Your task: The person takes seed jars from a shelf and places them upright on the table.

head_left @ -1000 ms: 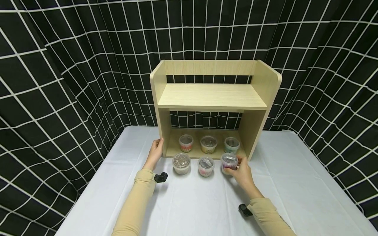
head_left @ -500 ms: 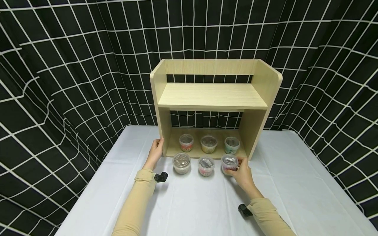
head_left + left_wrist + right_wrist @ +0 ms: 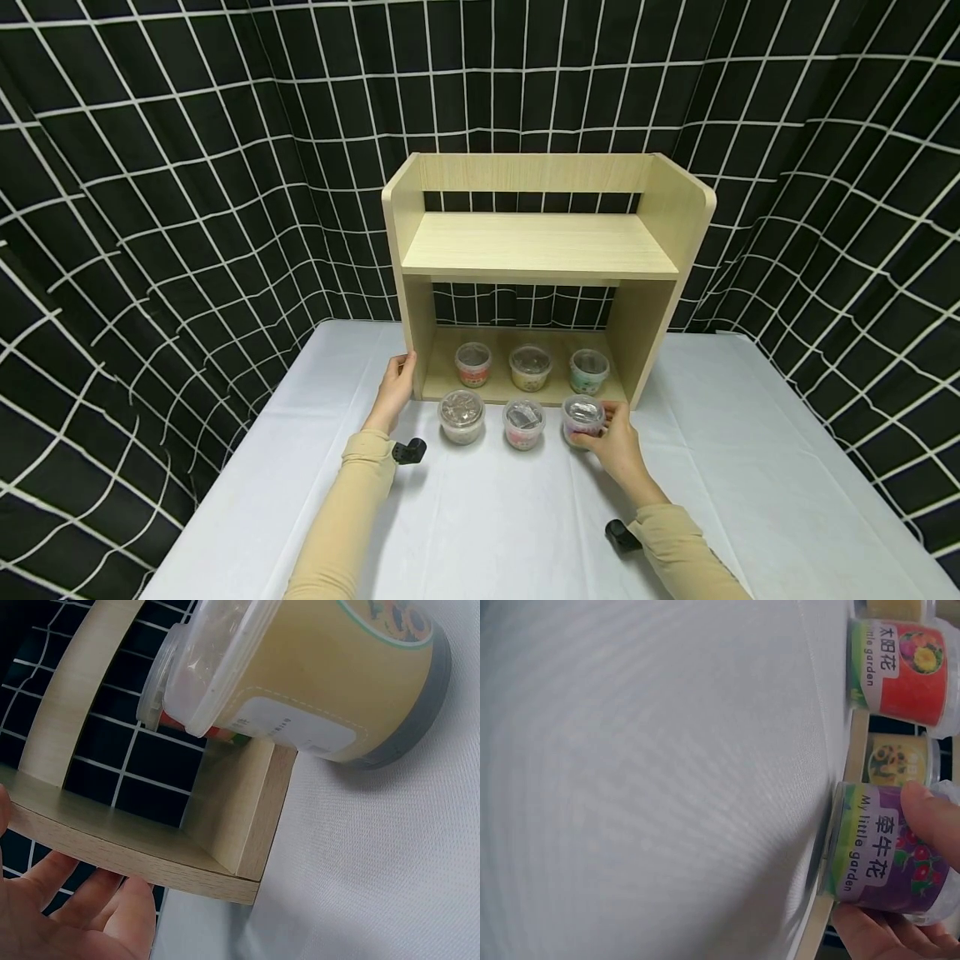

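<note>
My right hand [image 3: 617, 442] holds a lidded plastic tub with a purple "My little garden" label [image 3: 881, 847], thumb on one side and fingers on the other. The tub is upright at the table, just before the shelf's front edge. At the left, my left hand [image 3: 393, 390] grips the side panel of the wooden shelf [image 3: 540, 243]; in its wrist view the fingers [image 3: 131, 919] lie along the panel's outer side. A red-labelled tub [image 3: 915, 671] and a wider pale tub [image 3: 461, 418] stand in line with the purple one.
On the shelf's bottom board stand a red tub [image 3: 473, 367], a yellow tub [image 3: 529, 371] and a green tub [image 3: 588, 373]. A white cloth [image 3: 480, 533] covers the table. Black curtains with a white grid [image 3: 525, 92] hang behind and at both sides.
The purple tub in my right hand has shifted slightly down in the head view, toward me. My left hand stays on the shelf's side panel. The other tubs are where they were.
</note>
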### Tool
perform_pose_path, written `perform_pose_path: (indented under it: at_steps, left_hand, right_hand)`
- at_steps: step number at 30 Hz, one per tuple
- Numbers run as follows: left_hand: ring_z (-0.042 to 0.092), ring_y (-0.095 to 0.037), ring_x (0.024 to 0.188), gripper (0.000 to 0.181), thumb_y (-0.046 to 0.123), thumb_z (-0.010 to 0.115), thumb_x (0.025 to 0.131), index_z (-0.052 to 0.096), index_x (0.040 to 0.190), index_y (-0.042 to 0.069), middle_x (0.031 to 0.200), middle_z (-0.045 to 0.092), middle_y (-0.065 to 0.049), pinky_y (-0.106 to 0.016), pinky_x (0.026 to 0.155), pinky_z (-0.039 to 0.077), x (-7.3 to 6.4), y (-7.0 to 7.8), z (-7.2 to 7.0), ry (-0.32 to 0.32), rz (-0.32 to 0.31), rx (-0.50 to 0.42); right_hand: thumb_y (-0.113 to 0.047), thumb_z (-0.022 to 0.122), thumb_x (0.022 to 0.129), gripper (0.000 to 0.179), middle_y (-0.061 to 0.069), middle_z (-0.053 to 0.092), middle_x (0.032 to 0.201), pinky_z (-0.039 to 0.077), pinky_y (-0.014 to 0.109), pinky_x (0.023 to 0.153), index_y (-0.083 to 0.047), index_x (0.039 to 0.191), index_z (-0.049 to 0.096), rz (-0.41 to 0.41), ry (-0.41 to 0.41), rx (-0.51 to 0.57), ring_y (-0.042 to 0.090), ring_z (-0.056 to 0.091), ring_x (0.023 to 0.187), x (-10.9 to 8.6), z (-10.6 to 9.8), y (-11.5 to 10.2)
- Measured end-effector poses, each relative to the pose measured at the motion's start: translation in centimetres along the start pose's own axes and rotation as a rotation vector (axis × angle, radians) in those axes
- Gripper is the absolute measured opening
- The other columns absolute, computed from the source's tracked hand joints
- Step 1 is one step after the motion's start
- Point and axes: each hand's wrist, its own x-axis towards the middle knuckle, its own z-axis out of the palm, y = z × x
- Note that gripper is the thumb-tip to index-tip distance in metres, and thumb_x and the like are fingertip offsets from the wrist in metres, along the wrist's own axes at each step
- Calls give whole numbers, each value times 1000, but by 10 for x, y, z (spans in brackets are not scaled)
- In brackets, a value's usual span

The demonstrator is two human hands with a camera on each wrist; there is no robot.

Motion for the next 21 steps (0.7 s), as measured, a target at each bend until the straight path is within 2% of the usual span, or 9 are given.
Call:
perform_pose_path:
  at_steps: [10,21]
  left_hand:
    - [36,-35,124,70,62,34,92,36,136,7,136,38,-19,-49,99,31,2,-2,1,22,6,-13]
    - [37,-34,123,70,61,34,92,36,136,7,134,40,-19,-50,99,31,2,-3,1,31,15,-14]
  right_hand:
    - [-7,82,69,77,32,48,114,40,50,88,5,123,29,2,-16,-21,44,48,107,-2,0,1]
    - [-10,83,68,79,32,47,117,38,51,89,3,124,28,40,-38,-24,44,48,108,-2,-2,3]
